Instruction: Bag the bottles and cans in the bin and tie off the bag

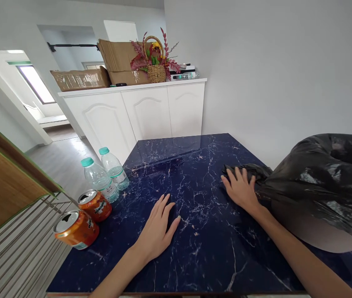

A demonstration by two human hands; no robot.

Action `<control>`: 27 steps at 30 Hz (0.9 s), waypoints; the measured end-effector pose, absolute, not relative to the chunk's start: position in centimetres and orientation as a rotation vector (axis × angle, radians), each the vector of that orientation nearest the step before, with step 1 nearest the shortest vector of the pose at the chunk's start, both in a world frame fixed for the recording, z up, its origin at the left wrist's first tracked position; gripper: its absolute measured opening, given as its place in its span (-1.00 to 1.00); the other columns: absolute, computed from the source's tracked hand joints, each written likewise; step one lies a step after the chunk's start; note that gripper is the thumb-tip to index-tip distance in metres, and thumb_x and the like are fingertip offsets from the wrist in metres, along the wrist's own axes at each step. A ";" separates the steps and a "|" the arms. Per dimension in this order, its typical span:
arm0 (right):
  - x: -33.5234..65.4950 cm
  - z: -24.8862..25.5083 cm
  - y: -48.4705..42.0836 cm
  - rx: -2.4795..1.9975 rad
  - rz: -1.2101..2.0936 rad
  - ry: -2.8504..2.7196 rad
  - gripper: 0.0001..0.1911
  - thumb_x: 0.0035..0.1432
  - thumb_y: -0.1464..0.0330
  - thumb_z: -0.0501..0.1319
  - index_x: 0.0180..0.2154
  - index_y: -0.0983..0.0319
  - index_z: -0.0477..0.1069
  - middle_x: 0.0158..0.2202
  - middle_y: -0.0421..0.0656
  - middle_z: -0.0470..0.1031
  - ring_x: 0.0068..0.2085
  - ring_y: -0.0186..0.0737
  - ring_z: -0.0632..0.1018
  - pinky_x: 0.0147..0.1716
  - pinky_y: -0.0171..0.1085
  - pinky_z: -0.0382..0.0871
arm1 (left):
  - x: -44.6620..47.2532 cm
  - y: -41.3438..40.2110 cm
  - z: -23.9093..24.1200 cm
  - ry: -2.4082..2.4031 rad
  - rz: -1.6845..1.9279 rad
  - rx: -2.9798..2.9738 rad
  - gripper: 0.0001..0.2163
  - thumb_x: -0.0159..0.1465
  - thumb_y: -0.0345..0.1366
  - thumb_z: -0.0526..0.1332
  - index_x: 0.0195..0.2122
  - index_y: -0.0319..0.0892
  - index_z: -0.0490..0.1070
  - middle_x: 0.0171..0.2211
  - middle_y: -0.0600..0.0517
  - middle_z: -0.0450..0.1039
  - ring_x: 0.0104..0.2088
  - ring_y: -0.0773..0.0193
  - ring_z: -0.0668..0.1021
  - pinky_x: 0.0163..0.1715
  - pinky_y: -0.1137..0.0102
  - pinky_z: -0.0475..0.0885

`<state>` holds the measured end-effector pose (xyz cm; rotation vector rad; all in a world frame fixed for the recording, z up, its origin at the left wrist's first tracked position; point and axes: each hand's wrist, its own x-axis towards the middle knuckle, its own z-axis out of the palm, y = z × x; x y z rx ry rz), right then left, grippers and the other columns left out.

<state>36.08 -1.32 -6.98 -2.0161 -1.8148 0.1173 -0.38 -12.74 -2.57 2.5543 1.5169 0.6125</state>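
Tabletop (200, 252), blue, marbled: one; clock read from its centre. Cans (98, 209), orange, "MIRINDA": two, nine o'clock. Bottles (99, 178), teal-capped, label print too small to read: two, ten o'clock. Bag (306, 176), black plastic: one, three o'clock. Right hand (240, 188): unclenched, fingers spread on bag's edge. Left hand (154, 231): relaxed, grip released, seven o'clock.

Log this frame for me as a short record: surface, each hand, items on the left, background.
Surface: dark blue marbled table
Left hand: palm down over the table, fingers spread, holding nothing
Right hand: palm down on the gathered end of a black plastic bag, fingers spread
Left edge: two clear bottles with teal caps; nearer, two opened orange cans
Background: white cabinet bearing cardboard boxes and a flower basket
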 end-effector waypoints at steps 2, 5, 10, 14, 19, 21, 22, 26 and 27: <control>34.4 -6.6 -2.1 -1.834 0.158 -2.009 -0.12 0.51 -0.16 -0.29 0.53 0.22 0.18 0.61 0.00 0.00 0.60 0.21 -0.07 0.53 0.30 -0.20 | -0.6 -10.7 -2.5 1.478 0.550 2.585 -0.51 0.58 0.04 0.05 0.44 -0.01 0.22 0.57 -0.09 0.11 0.57 -0.07 0.12 0.51 -0.13 0.20; 32.5 -6.2 -2.9 -1.606 0.242 -2.215 -0.19 0.52 -0.19 -0.22 0.54 0.06 0.16 0.61 -0.20 -0.01 0.61 -0.01 -0.04 0.57 0.11 -0.13 | -1.2 -6.8 -2.1 1.435 0.450 2.617 -0.47 0.58 0.06 0.02 0.46 -0.06 0.20 0.54 -0.10 0.17 0.56 -0.01 0.17 0.54 -0.06 0.15; 32.2 -5.9 -3.2 -1.481 0.329 -2.306 -0.21 0.54 -0.17 -0.20 0.55 0.07 0.10 0.60 -0.19 0.02 0.59 -0.05 0.03 0.57 0.10 -0.08 | -2.2 -2.7 -2.2 1.511 0.478 2.592 -0.48 0.60 0.01 -0.03 0.45 -0.15 0.23 0.53 -0.18 0.18 0.55 -0.01 0.18 0.54 -0.06 0.11; 32.5 -6.0 -3.0 -1.467 0.345 -2.308 -0.24 0.54 -0.16 -0.16 0.53 0.04 0.16 0.60 -0.19 0.02 0.60 0.00 0.01 0.57 0.15 -0.09 | -2.5 -2.8 -2.8 1.506 0.494 2.593 -0.49 0.60 0.00 -0.02 0.44 -0.11 0.26 0.54 -0.11 0.18 0.56 0.03 0.18 0.55 -0.02 0.10; 32.5 -6.2 -2.9 -1.466 0.360 -2.307 -0.25 0.54 -0.15 -0.15 0.54 0.03 0.14 0.60 -0.20 0.01 0.60 0.00 0.01 0.57 0.15 -0.11 | -2.7 -2.9 -3.0 1.491 0.507 2.597 -0.49 0.60 0.00 -0.02 0.45 -0.10 0.26 0.54 -0.10 0.18 0.56 0.04 0.18 0.55 -0.02 0.09; 32.6 -6.2 -3.0 -1.469 0.368 -2.306 -0.25 0.54 -0.16 -0.15 0.54 0.02 0.14 0.60 -0.21 0.01 0.59 0.01 0.01 0.57 0.15 -0.10 | -2.7 -2.8 -3.0 1.485 0.515 2.599 -0.50 0.60 0.00 -0.02 0.45 -0.07 0.26 0.54 -0.08 0.18 0.56 0.03 0.18 0.55 -0.02 0.10; 32.6 -6.2 -3.0 -1.472 0.373 -2.305 -0.25 0.54 -0.16 -0.14 0.54 0.02 0.13 0.60 -0.22 0.00 0.59 0.01 0.01 0.57 0.16 -0.09 | -2.8 -2.8 -3.0 1.482 0.517 2.599 -0.50 0.60 0.01 -0.02 0.46 -0.06 0.25 0.54 -0.07 0.18 0.56 0.03 0.18 0.55 -0.02 0.11; 32.6 -6.1 -3.1 -1.480 0.391 -2.305 -0.23 0.54 -0.17 -0.15 0.55 0.04 0.12 0.60 -0.22 -0.02 0.59 0.00 0.01 0.57 0.16 -0.11 | -2.8 -2.9 -3.0 1.476 0.514 2.600 -0.49 0.60 0.02 -0.03 0.47 -0.05 0.24 0.55 -0.07 0.16 0.56 0.04 0.17 0.54 -0.01 0.12; 32.6 -6.1 -3.1 -1.480 0.393 -2.305 -0.23 0.54 -0.17 -0.16 0.55 0.04 0.12 0.60 -0.22 -0.02 0.59 0.00 0.01 0.57 0.15 -0.11 | -2.8 -3.0 -3.0 1.476 0.512 2.600 -0.49 0.60 0.02 -0.03 0.47 -0.05 0.24 0.55 -0.07 0.16 0.56 0.04 0.17 0.54 -0.01 0.12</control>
